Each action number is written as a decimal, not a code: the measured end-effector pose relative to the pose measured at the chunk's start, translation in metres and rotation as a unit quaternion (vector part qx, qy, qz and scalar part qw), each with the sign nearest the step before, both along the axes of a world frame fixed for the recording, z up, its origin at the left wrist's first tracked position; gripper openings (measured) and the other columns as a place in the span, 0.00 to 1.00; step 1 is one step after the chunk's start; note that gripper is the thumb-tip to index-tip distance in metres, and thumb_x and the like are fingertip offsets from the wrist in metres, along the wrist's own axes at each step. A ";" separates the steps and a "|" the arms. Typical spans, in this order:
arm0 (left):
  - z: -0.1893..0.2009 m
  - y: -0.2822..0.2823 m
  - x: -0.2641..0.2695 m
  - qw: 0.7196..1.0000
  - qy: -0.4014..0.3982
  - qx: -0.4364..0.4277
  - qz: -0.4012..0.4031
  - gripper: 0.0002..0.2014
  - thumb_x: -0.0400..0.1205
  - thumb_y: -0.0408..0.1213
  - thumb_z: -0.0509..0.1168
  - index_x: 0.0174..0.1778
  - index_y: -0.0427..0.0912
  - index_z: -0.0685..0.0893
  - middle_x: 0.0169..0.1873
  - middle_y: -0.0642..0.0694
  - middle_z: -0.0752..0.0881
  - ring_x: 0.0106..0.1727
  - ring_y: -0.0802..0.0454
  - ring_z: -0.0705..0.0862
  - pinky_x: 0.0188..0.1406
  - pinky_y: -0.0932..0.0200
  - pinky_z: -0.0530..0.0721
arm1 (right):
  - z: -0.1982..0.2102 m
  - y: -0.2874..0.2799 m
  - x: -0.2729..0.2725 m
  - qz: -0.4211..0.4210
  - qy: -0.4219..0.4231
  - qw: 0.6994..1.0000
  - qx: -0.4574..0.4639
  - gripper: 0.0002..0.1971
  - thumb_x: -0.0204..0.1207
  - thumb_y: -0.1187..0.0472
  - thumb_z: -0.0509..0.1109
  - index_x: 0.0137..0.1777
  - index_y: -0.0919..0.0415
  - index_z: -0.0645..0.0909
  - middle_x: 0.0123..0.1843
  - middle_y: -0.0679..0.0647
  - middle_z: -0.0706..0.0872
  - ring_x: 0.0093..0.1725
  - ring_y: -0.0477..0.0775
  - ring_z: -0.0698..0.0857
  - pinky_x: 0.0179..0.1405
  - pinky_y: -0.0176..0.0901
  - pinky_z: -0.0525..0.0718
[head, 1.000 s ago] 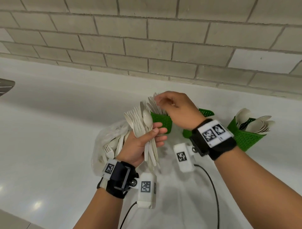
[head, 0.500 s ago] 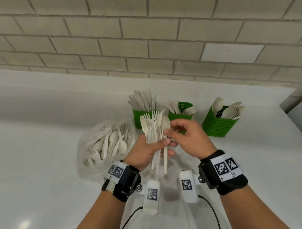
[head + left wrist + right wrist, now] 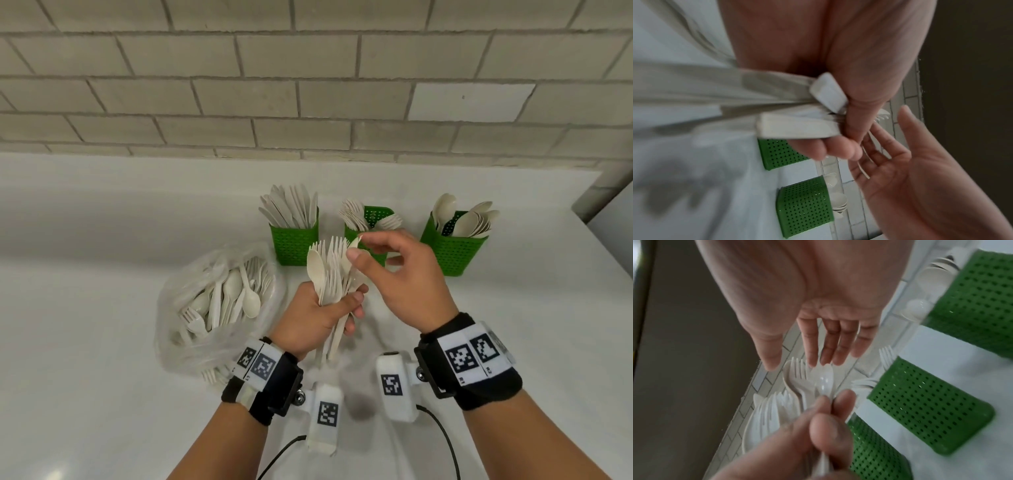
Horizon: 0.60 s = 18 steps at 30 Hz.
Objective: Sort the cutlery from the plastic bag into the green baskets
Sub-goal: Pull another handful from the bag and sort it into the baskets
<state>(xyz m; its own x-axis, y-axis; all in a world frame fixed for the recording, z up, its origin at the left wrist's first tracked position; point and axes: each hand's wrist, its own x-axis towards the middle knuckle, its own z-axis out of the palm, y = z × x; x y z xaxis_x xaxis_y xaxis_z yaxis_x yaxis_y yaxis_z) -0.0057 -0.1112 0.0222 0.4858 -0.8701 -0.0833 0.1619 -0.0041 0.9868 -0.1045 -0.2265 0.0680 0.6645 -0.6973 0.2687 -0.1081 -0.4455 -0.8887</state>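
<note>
My left hand (image 3: 346,303) grips an upright bundle of beige forks and spoons (image 3: 329,270) by the handles, above the counter. My right hand (image 3: 361,246) is at the bundle's top with its fingers nearly straight; the index fingertip touches the bowl tip of one spoon (image 3: 824,381) and the thumb (image 3: 772,363) stands apart. The clear plastic bag (image 3: 219,308) of mixed cutlery lies to the left. Behind stand three green baskets: knives (image 3: 294,240), forks (image 3: 376,214), spoons (image 3: 452,253). The left wrist view shows the gripped handles (image 3: 793,128).
The white counter (image 3: 85,342) meets a grey brick wall (image 3: 308,85) just behind the baskets. Its right edge (image 3: 609,246) runs close to the spoon basket. Wrist-camera cables (image 3: 442,438) trail toward me below my hands.
My right hand left the knife basket, came back to the bundle, then slid up from a spoon's neck to its tip. The left hand keeps gripping the bundle.
</note>
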 end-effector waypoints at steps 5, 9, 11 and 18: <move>-0.003 -0.002 0.001 1.000 -0.014 0.008 0.019 0.05 0.82 0.30 0.69 0.50 0.34 0.87 0.33 0.39 0.86 0.24 0.50 0.79 0.30 0.57 0.81 | 0.002 -0.006 0.006 -0.003 0.045 0.998 -0.040 0.05 0.75 0.55 0.75 0.41 0.56 0.89 0.47 0.48 0.86 0.48 0.36 0.83 0.45 0.19 0.72; -0.005 0.001 0.003 1.000 -0.020 0.007 0.016 0.02 0.82 0.30 0.69 0.47 0.37 0.88 0.40 0.31 0.88 0.25 0.50 0.80 0.29 0.58 0.81 | 0.007 -0.009 0.007 -0.025 -0.015 0.998 0.052 0.06 0.78 0.62 0.72 0.41 0.56 0.88 0.44 0.52 0.90 0.43 0.42 0.85 0.46 0.31 0.79; -0.005 0.002 0.005 0.999 -0.041 0.008 0.006 0.02 0.82 0.30 0.69 0.46 0.38 0.87 0.41 0.29 0.87 0.25 0.50 0.80 0.29 0.59 0.81 | 0.008 -0.009 0.008 -0.041 -0.043 0.992 0.115 0.08 0.79 0.60 0.71 0.39 0.57 0.88 0.40 0.52 0.90 0.40 0.43 0.85 0.45 0.33 0.79; -0.013 0.004 0.010 0.995 -0.093 0.035 -0.031 0.09 0.83 0.33 0.68 0.56 0.33 0.87 0.33 0.48 0.88 0.27 0.50 0.81 0.31 0.55 0.80 | 0.022 -0.017 0.009 -0.009 0.006 0.977 0.214 0.10 0.79 0.65 0.68 0.42 0.66 0.91 0.32 0.51 0.89 0.27 0.35 0.82 0.29 0.27 0.77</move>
<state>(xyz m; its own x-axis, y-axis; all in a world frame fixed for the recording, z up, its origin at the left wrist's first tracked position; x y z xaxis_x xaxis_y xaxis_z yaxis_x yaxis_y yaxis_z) 0.0040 -0.1076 0.0087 0.4436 -0.8943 -0.0583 -0.0257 -0.0778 0.9966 -0.0960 -0.2436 0.0896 0.6523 -0.7558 -0.0573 -0.1240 -0.0318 -0.9918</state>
